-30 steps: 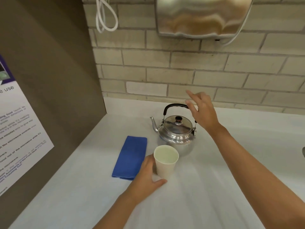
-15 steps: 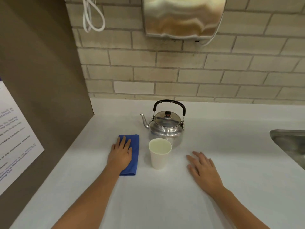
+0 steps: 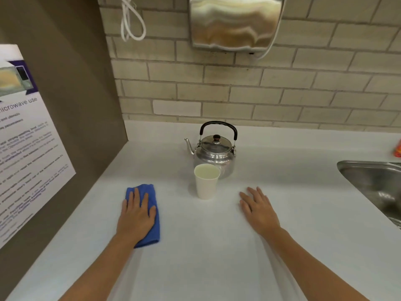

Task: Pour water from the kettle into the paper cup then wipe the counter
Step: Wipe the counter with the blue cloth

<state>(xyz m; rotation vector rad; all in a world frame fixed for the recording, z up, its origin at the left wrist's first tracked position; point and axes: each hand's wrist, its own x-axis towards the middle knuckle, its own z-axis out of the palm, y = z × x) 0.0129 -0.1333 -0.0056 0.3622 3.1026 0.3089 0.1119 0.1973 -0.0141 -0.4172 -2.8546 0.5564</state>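
Observation:
A shiny steel kettle (image 3: pixel 214 155) with a black handle stands upright near the back of the white counter (image 3: pixel 217 246), spout pointing left. Just in front of it, almost touching, is a white paper cup (image 3: pixel 206 185) holding liquid close to the rim. A folded blue cloth (image 3: pixel 155 229) lies left of the cup. My left hand (image 3: pixel 136 216) rests flat on the cloth, palm down, covering most of it. My right hand (image 3: pixel 259 210) lies flat and empty on the counter, right of the cup.
A steel sink (image 3: pixel 373 181) is set into the counter at the right, with an orange-red item (image 3: pixel 398 148) behind it. A brown side panel (image 3: pixel 86 105) with a microwave poster (image 3: pixel 26 137) walls the left. A steel wall unit (image 3: pixel 234 22) hangs above the kettle.
My right hand left the kettle handle and came down flat on the counter. My left hand left the cup, landed on the cloth and slid it left and toward me.

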